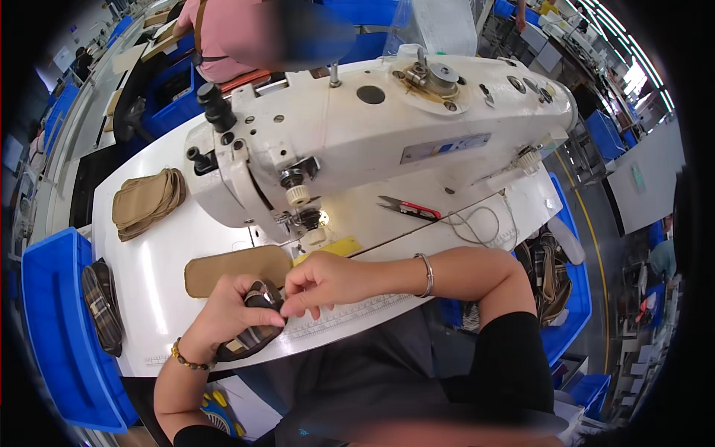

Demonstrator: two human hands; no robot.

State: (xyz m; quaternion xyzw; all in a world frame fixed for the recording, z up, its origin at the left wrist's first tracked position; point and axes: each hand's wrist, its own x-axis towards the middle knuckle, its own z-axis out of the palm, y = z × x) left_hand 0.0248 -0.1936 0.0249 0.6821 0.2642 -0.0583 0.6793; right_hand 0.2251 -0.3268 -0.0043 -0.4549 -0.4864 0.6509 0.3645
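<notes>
My left hand [237, 307] is closed around a small plaid fabric piece [252, 341] with dark edging, held over the front edge of the white sewing table [160, 298]. At its top shows a shiny dark part I cannot make out. My right hand [322, 284] is pinched at the piece's right edge, fingertips close to my left thumb; what lies between those fingers is hidden. Just behind my hands, a tan fabric panel [234, 271] with rounded ends lies flat, its right end near the needle area of the white sewing machine [372, 134].
A stack of tan panels [149, 203] and another plaid piece [101, 307] lie on the left. Red-handled snips [410, 208] and a loose cord [477, 227] lie under the machine arm. Blue bins [63, 328] flank the table. A person in pink [231, 37] sits beyond.
</notes>
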